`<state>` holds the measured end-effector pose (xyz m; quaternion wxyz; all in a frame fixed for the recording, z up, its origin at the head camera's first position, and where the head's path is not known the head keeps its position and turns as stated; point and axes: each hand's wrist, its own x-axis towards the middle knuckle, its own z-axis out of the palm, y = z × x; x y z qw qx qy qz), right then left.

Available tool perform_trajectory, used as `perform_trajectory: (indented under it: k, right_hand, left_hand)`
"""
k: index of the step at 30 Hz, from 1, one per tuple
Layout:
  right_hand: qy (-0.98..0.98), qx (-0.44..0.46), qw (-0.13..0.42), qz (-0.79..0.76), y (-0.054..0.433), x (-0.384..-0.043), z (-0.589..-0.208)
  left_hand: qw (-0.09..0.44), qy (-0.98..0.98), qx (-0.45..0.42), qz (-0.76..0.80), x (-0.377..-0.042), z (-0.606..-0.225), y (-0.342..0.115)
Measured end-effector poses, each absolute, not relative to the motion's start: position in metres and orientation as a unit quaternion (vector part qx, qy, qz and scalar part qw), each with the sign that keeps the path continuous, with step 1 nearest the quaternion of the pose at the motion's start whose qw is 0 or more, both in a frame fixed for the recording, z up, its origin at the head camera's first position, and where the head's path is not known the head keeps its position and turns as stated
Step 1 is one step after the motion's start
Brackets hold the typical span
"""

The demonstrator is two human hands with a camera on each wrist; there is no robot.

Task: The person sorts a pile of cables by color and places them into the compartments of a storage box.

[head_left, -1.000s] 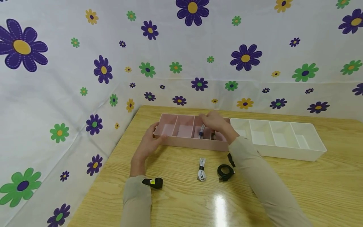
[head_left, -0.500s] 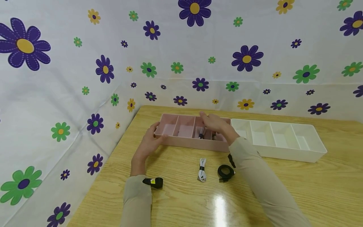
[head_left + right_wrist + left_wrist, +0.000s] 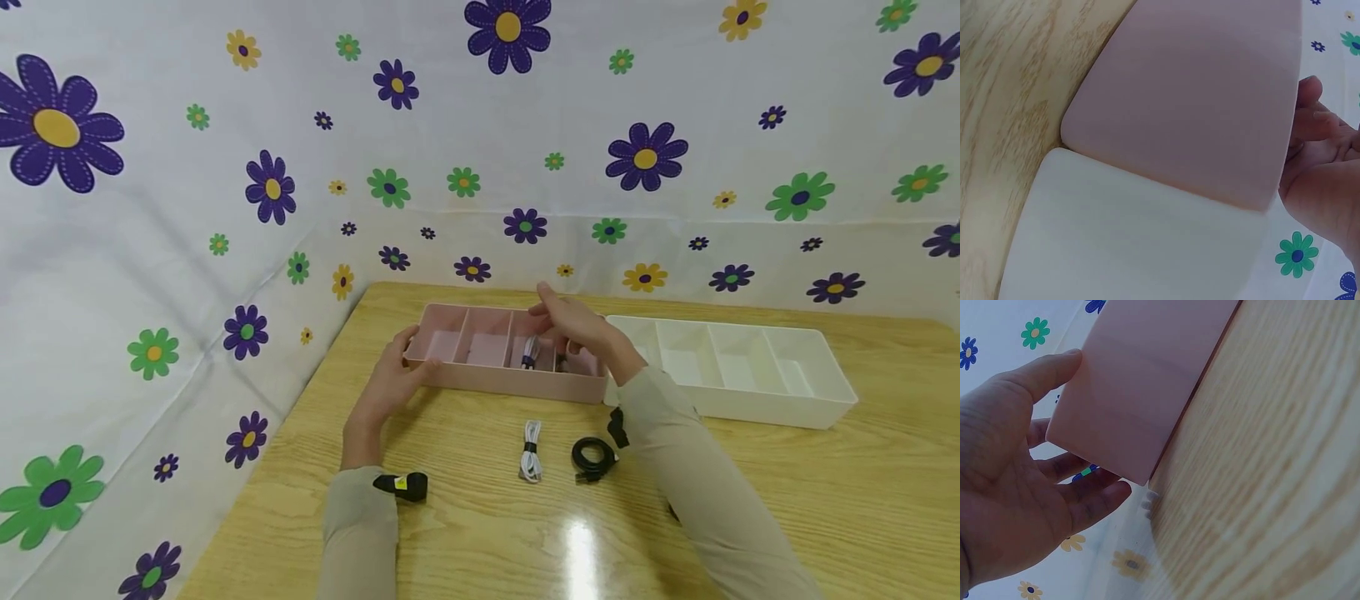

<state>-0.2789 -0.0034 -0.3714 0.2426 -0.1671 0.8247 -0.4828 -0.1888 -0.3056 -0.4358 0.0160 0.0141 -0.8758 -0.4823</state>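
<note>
A pink divided storage box [image 3: 502, 382] stands at the back of the table. My left hand [image 3: 386, 379] grips its left end, the thumb [image 3: 1054, 372] against the front wall and the fingers round the end wall. Over the box's right half is my right hand [image 3: 585, 327], fingers loosely bent and holding nothing visible. Below its fingertips a white cable bundle [image 3: 529, 353] with a dark tie lies in the third compartment. Something dark [image 3: 562, 363] shows in the rightmost compartment, partly hidden by the hand.
A white divided box [image 3: 765, 407] adjoins the pink one on the right. In front lie a white tied cable [image 3: 530, 454] and a coiled black cable [image 3: 590, 460]. Flowered cloth [image 3: 450, 108] hangs behind and to the left. A dark thing peeks out under the right sleeve [image 3: 697, 458].
My right hand has let go of the white cable bundle, which now rests in the third compartment, and has lifted slightly with its fingers loosened. My left hand has stayed on the box.
</note>
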Motion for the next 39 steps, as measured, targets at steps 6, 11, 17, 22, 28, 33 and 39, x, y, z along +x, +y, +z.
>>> perform_trajectory:
  k: [6,11,17,22,28,33,39]
  right_hand:
    - [0.808,-0.178,0.243,-0.506,0.001,-0.275,-0.37]
    - [0.805,-0.184,0.242,-0.509,0.007,-0.272,-0.366]
    - [0.804,-0.195,0.232,-0.512,0.018,-0.268,-0.364]
    - [0.798,-0.191,0.241,-0.519,0.025,-0.264,-0.363]
    - [0.81,-0.197,0.227,-0.504,0.032,-0.256,-0.361]
    - [0.812,-0.199,0.223,-0.502,0.035,-0.252,-0.359]
    - [0.809,-0.204,0.218,-0.507,0.043,-0.246,-0.359]
  left_hand:
    - [0.013,-0.88,0.015,-0.474,-0.188,-0.435,-0.305]
    - [0.011,-0.881,0.013,-0.473,-0.189,-0.436,-0.305]
    - [0.014,-0.882,0.008,-0.471,-0.19,-0.438,-0.307]
    - [0.015,-0.885,0.003,-0.465,-0.19,-0.438,-0.306]
    - [0.011,-0.889,0.006,-0.459,-0.19,-0.437,-0.306]
    - [0.006,-0.889,0.008,-0.458,-0.19,-0.435,-0.305]
    - [0.004,-0.893,0.004,-0.451,-0.191,-0.433,-0.303]
